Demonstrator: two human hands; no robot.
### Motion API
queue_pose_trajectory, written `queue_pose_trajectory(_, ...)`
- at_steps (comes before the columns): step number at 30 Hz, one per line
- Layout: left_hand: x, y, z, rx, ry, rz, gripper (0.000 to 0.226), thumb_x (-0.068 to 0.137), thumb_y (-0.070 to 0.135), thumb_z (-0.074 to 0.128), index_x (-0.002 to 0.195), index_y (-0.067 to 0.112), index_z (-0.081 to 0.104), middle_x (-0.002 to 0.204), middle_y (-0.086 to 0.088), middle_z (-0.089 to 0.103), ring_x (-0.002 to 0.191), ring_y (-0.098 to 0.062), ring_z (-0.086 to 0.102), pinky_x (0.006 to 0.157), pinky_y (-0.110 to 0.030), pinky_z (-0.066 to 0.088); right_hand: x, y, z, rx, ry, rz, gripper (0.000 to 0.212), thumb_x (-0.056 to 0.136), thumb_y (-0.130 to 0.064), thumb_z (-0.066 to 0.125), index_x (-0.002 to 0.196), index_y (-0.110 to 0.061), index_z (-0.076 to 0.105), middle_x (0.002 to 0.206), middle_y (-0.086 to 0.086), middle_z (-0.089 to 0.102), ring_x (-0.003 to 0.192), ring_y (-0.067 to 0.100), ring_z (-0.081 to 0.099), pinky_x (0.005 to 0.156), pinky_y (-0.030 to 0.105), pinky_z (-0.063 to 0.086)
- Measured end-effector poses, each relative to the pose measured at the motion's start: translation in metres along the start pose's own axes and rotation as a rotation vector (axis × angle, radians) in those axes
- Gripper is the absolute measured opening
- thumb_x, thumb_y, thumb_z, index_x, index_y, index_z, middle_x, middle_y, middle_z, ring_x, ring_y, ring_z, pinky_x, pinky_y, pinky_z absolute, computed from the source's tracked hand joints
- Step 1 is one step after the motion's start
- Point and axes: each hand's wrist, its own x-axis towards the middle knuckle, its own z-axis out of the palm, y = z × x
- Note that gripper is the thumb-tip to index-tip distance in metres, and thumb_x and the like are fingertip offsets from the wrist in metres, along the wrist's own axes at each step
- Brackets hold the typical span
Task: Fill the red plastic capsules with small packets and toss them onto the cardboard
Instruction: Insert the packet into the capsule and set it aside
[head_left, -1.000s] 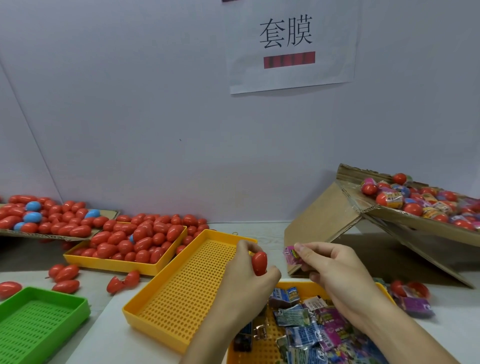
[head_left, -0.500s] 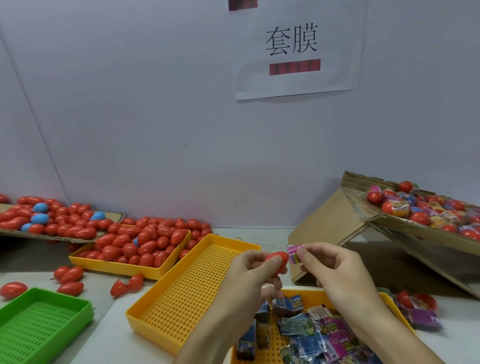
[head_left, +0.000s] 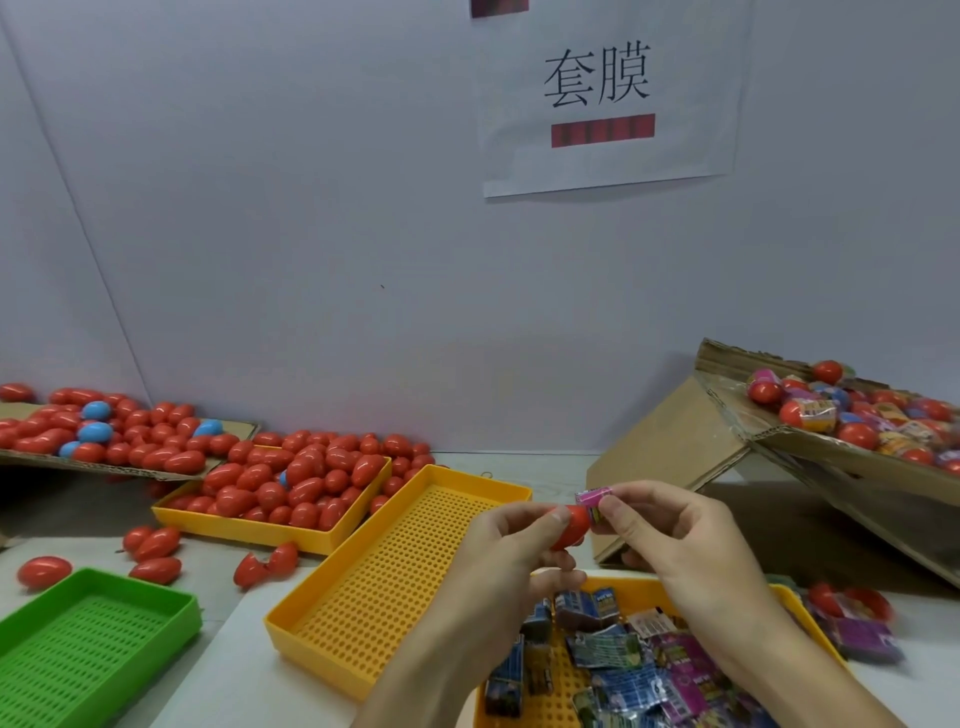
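Observation:
My left hand (head_left: 511, 551) grips a red capsule (head_left: 571, 526) between thumb and fingers. My right hand (head_left: 680, 545) pinches a small pink packet (head_left: 593, 500) and holds it against the capsule's open end. Both hands hover above a yellow tray (head_left: 797, 605) full of small colourful packets (head_left: 639, 660). A sloped cardboard sheet (head_left: 670, 441) at the right carries several filled capsules (head_left: 857, 415).
An empty yellow tray (head_left: 395, 571) lies left of my hands, a green tray (head_left: 93, 639) at the lower left. A yellow tray (head_left: 270, 530) heaped with red capsules and a cardboard (head_left: 130, 470) with red and blue ones stand behind. Loose capsules (head_left: 156, 551) lie on the table.
My two hands have come together: the packet now touches the capsule. The camera view has tilted slightly downward.

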Motion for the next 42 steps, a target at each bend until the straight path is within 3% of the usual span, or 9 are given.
queue_pose_trajectory(5, -0.001, 0.0, 0.0, -0.038, -0.003, 0.006, 0.009, 0.085, 0.008, 0.074, 0.091, 0.001, 0.073, 0.089, -0.02, 0.069, 0.063, -0.02, 0.064, 0.061, -0.03, 0.059, -0.001, 0.002, 0.001, -0.036, -0.015, 0.006, 0.018, 0.079, -0.031, 0.069, 0.091, -0.02, 0.076, 0.083, 0.0, 0.077, 0.082, 0.011, 0.072, 0.061, 0.017, 0.054)
queue_pose_trajectory(9, 0.0, 0.0, -0.001, -0.008, -0.005, 0.04, 0.019, 0.083, 0.007, 0.075, 0.1, -0.001, 0.071, 0.097, -0.019, 0.064, 0.067, -0.019, 0.066, 0.068, -0.032, 0.06, -0.002, 0.001, 0.001, -0.028, -0.018, -0.006, 0.023, 0.081, -0.036, 0.065, 0.094, -0.021, 0.078, 0.086, -0.002, 0.078, 0.083, 0.009, 0.072, 0.063, 0.018, 0.055)
queue_pose_trajectory(14, -0.002, -0.002, -0.002, 0.079, -0.053, 0.076, 0.023, 0.081, 0.008, 0.077, 0.103, 0.002, 0.071, 0.101, -0.019, 0.064, 0.072, -0.019, 0.068, 0.075, -0.033, 0.06, -0.001, 0.004, 0.0, -0.061, 0.046, 0.016, 0.011, 0.088, -0.021, 0.069, 0.094, -0.02, 0.078, 0.084, -0.002, 0.078, 0.081, 0.013, 0.073, 0.064, 0.022, 0.057)
queue_pose_trajectory(22, -0.002, -0.001, -0.003, 0.053, -0.062, 0.083, 0.03, 0.077, 0.011, 0.079, 0.104, 0.002, 0.07, 0.097, -0.018, 0.065, 0.071, -0.02, 0.068, 0.074, -0.033, 0.06, -0.002, 0.001, 0.0, -0.052, 0.038, -0.014, 0.011, 0.084, -0.012, 0.073, 0.093, -0.018, 0.078, 0.085, -0.002, 0.078, 0.083, 0.01, 0.073, 0.066, 0.02, 0.058)
queue_pose_trajectory(28, -0.004, -0.001, -0.002, 0.069, -0.071, 0.051, 0.016, 0.084, 0.004, 0.075, 0.101, 0.005, 0.072, 0.101, -0.019, 0.066, 0.07, -0.021, 0.067, 0.074, -0.035, 0.06, -0.002, -0.002, -0.003, -0.053, 0.037, -0.044, 0.013, 0.083, -0.011, 0.073, 0.088, -0.021, 0.079, 0.084, -0.001, 0.078, 0.081, 0.016, 0.073, 0.07, 0.025, 0.061)
queue_pose_trajectory(33, -0.004, -0.001, -0.001, 0.065, -0.106, 0.041, 0.012, 0.084, 0.005, 0.076, 0.087, 0.016, 0.08, 0.093, -0.013, 0.07, 0.069, -0.019, 0.065, 0.074, -0.035, 0.06, -0.003, -0.003, -0.003, -0.066, -0.013, -0.044, 0.014, 0.084, -0.011, 0.072, 0.09, -0.021, 0.079, 0.086, -0.003, 0.078, 0.084, 0.01, 0.073, 0.07, 0.02, 0.059)
queue_pose_trajectory(35, -0.004, -0.001, 0.0, 0.057, -0.119, 0.047, 0.01, 0.079, 0.012, 0.08, 0.089, 0.015, 0.08, 0.089, -0.009, 0.071, 0.069, -0.018, 0.065, 0.075, -0.035, 0.06, -0.003, -0.004, -0.003, -0.062, -0.017, -0.043, 0.014, 0.084, -0.01, 0.072, 0.091, -0.021, 0.079, 0.087, -0.003, 0.078, 0.085, 0.01, 0.073, 0.07, 0.019, 0.058)
queue_pose_trajectory(37, -0.003, -0.002, -0.001, 0.057, -0.114, 0.059, 0.025, 0.071, 0.019, 0.082, 0.094, 0.011, 0.078, 0.087, -0.009, 0.071, 0.069, -0.018, 0.065, 0.076, -0.036, 0.06, -0.003, -0.005, -0.002, -0.045, -0.026, -0.042, 0.014, 0.084, -0.01, 0.072, 0.09, -0.02, 0.079, 0.086, -0.002, 0.078, 0.085, 0.01, 0.073, 0.07, 0.018, 0.057)
queue_pose_trajectory(42, 0.0, -0.005, -0.002, 0.135, -0.075, 0.103, 0.022, 0.083, 0.014, 0.078, 0.103, 0.008, 0.072, 0.097, -0.016, 0.066, 0.07, -0.017, 0.066, 0.074, -0.035, 0.061, -0.006, -0.008, -0.001, -0.072, -0.043, -0.061, 0.014, 0.083, -0.011, 0.073, 0.089, -0.021, 0.08, 0.085, -0.003, 0.078, 0.084, 0.008, 0.073, 0.07, 0.016, 0.055)
